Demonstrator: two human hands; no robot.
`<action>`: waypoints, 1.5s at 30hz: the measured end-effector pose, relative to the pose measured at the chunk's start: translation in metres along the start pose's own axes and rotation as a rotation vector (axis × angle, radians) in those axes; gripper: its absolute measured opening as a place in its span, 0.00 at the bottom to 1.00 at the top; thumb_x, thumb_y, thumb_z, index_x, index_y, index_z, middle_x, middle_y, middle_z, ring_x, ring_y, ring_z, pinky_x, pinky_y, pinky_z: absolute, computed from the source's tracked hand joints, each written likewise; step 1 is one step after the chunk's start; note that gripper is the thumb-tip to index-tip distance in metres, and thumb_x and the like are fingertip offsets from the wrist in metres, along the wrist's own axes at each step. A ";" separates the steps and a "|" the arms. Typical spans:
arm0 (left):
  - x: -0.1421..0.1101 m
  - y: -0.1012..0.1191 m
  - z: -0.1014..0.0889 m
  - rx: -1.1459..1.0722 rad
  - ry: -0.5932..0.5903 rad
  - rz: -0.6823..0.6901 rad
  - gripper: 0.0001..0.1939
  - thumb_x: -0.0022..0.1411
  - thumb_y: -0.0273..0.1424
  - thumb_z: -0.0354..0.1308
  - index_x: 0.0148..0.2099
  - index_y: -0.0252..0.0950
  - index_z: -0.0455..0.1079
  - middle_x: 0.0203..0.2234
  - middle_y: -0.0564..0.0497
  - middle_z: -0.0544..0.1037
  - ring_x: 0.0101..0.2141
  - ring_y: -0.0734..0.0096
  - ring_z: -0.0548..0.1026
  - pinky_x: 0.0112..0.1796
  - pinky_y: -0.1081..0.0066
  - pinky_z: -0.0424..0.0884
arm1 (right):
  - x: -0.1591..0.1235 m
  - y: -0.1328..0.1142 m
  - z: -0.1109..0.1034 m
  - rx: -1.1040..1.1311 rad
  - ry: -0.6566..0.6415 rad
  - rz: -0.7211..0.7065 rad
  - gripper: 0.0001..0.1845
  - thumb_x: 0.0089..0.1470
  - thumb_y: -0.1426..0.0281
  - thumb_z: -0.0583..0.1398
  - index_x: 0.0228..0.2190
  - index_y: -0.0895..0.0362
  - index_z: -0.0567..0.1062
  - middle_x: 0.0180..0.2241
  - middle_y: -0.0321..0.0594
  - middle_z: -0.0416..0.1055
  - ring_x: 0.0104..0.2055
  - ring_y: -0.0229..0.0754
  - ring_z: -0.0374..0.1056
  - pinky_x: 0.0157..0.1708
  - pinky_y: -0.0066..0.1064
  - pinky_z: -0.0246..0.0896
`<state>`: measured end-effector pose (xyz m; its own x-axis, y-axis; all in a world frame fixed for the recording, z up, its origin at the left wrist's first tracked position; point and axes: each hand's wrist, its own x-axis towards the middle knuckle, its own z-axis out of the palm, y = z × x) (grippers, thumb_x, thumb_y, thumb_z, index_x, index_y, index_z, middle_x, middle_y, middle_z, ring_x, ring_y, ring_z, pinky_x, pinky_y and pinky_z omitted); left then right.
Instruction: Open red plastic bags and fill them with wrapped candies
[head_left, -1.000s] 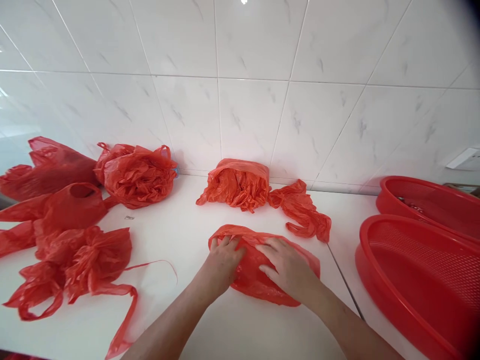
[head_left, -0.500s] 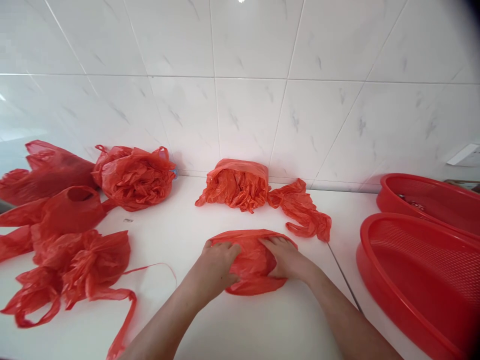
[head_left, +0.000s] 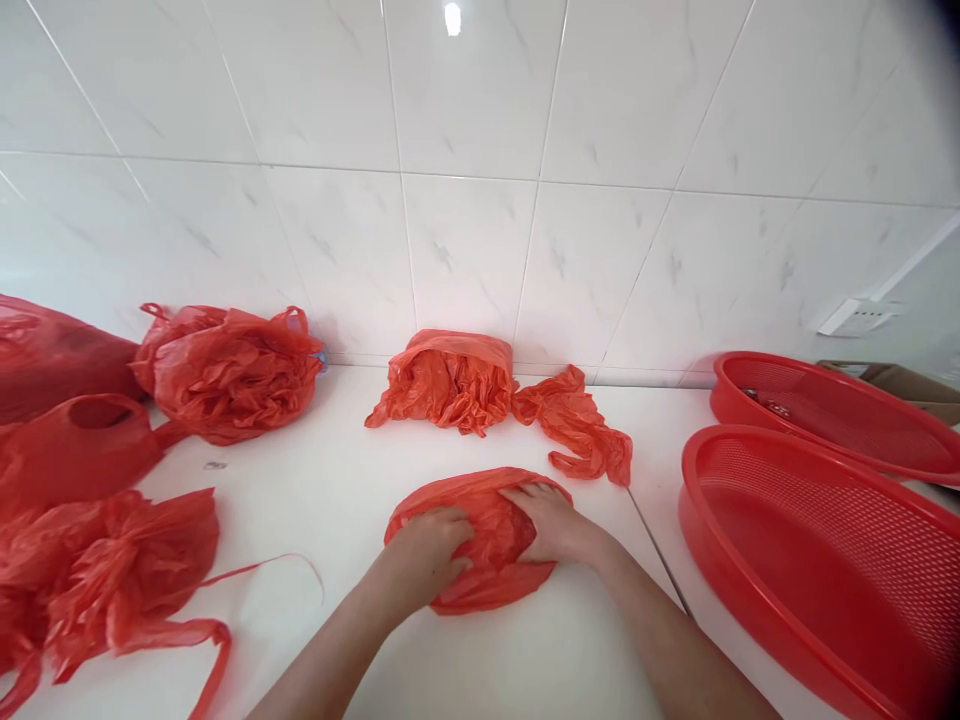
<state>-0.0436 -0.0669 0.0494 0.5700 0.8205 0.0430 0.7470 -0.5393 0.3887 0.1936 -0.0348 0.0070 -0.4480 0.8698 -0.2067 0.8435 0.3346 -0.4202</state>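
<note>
A red plastic bag (head_left: 491, 530) lies bunched on the white counter (head_left: 337, 500) in front of me. My left hand (head_left: 425, 553) presses on its left side with fingers curled into the plastic. My right hand (head_left: 549, 522) rests on its right side, fingers bent and gripping the film. Both hands squeeze the bag into a compact lump between them.
Another crumpled red bag (head_left: 450, 380) and a loose one (head_left: 574, 425) lie by the tiled wall. Several more red bags (head_left: 225, 370) are heaped at the left. Two red mesh baskets (head_left: 817, 560) stand at the right. A wall socket (head_left: 855, 315) is above them.
The bag has been gathered from a wide flat shape into a smaller bundle. My right hand moved left towards my left hand. The view shifted slightly right.
</note>
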 end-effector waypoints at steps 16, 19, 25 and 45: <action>-0.031 -0.039 -0.011 -0.179 0.384 -0.405 0.09 0.61 0.33 0.46 0.35 0.40 0.67 0.37 0.52 0.73 0.33 0.69 0.72 0.31 0.70 0.67 | -0.017 -0.014 -0.020 0.124 0.009 0.093 0.50 0.36 0.59 0.66 0.60 0.50 0.57 0.61 0.41 0.53 0.63 0.52 0.46 0.56 0.39 0.51; -0.027 -0.028 -0.008 -0.116 0.538 -0.296 0.08 0.62 0.34 0.48 0.40 0.40 0.67 0.38 0.49 0.71 0.38 0.66 0.71 0.36 0.68 0.68 | -0.025 -0.024 -0.023 0.210 0.141 0.108 0.38 0.45 0.57 0.62 0.58 0.49 0.60 0.60 0.38 0.56 0.60 0.48 0.52 0.55 0.38 0.53; -0.017 -0.021 0.009 0.059 0.352 -0.202 0.21 0.51 0.32 0.60 0.49 0.40 0.65 0.48 0.44 0.67 0.48 0.55 0.66 0.44 0.59 0.66 | -0.021 -0.047 -0.006 0.167 0.414 -0.021 0.18 0.57 0.62 0.53 0.48 0.50 0.71 0.49 0.37 0.68 0.51 0.42 0.63 0.51 0.35 0.57; -0.026 -0.030 -0.023 -0.530 0.966 -0.423 0.14 0.57 0.36 0.57 0.46 0.40 0.64 0.48 0.46 0.69 0.45 0.63 0.70 0.45 0.61 0.67 | -0.008 -0.032 0.007 0.031 -0.083 -0.009 0.45 0.47 0.47 0.59 0.62 0.40 0.48 0.66 0.36 0.37 0.66 0.53 0.32 0.62 0.44 0.30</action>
<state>-0.0891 -0.0678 0.0581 -0.3546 0.8408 0.4091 0.4494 -0.2305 0.8631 0.1684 -0.0547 0.0160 -0.4797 0.8333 -0.2748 0.8302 0.3298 -0.4494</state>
